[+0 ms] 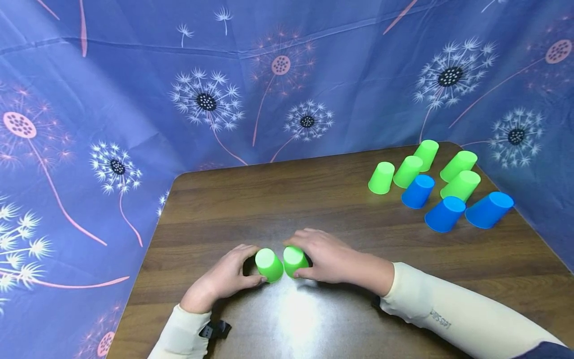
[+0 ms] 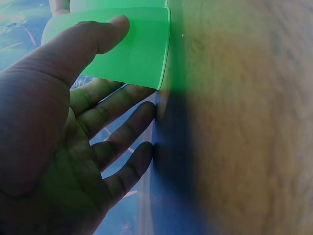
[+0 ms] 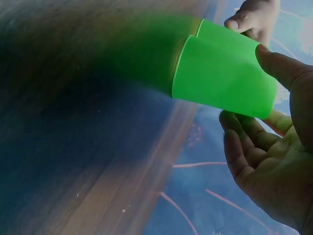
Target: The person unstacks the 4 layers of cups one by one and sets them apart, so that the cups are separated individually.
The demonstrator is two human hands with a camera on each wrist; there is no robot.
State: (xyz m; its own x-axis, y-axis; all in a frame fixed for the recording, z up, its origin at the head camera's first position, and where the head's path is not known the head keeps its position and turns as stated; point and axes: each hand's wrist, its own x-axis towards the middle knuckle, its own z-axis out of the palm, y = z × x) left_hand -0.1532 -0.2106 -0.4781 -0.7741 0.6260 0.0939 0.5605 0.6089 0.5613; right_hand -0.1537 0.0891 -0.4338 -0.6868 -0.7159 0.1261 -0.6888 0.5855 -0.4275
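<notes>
Two upside-down green plastic cups stand side by side on the wooden table, close in front of the person. My left hand (image 1: 226, 279) holds the left green cup (image 1: 269, 267), thumb on the near side and fingers round the far side. In the left wrist view its thumb lies across the green cup (image 2: 134, 54), while the lower fingers spread beside it at the tabletop. Around the right green cup (image 1: 293, 260) curls my right hand (image 1: 332, 259). The right wrist view has this green cup (image 3: 220, 76) between thumb and fingers, its rim at the other cup's rim.
At the table's back right stand several upside-down green cups (image 1: 381, 178) and three blue cups (image 1: 445, 214), in loose rows. A blue dandelion-print cloth (image 1: 251, 99) hangs behind and along the sides of the brown wooden table (image 1: 251, 209).
</notes>
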